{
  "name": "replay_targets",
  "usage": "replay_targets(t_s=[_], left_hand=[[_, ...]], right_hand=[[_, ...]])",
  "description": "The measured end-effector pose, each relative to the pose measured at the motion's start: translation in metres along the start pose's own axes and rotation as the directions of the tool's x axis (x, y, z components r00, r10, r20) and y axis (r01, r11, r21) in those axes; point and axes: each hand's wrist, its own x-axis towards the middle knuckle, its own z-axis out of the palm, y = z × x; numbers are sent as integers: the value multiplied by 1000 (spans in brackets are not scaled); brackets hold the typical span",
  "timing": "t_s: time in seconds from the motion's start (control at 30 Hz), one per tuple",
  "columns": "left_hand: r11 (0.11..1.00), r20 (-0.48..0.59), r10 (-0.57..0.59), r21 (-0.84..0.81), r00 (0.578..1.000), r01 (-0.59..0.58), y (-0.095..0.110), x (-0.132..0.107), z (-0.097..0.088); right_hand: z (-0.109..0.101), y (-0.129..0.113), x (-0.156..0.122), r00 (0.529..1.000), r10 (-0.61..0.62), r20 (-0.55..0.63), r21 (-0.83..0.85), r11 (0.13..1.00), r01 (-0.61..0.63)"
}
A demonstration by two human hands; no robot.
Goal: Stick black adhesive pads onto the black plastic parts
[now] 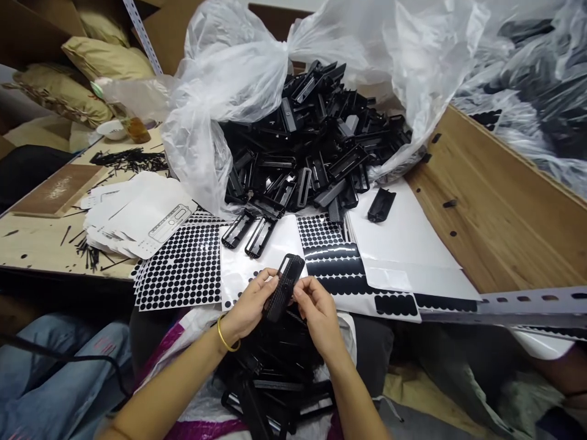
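My left hand, with a yellow bangle at the wrist, grips a long black plastic casing with a woven-pattern face and a slot near its upper end. Thumb and fingertips of my right hand are pinched together at the casing's right edge; whatever lies between them is too small to make out. Beneath both hands, an open sack on my lap holds many similar black casings. Two more casings lie on a white sheet just beyond my hands.
A big heap of black casings spills from a clear plastic bag. Sheets of black round stickers and black strip stickers line the front edge. White printed cards lie left; a wooden board stands right. Another person's jeans show lower left.
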Motion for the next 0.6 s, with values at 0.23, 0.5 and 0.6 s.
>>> replay_targets(t_s=[0.23,0.5,0.6], left_hand=[[999,-36,-32,-42,999,30,-3,-4,6],[990,-79,64,132,995,-53,-2,-7,9],[961,-87,112,264,990,-85,-1,-7,8]], right_hand=[[3,1,-5,997,-48,-58,-212,977,35],[7,6,-4,994,-87,-62,-258,964,68],[8,6,-4,992,-115,-52,-329,940,92]])
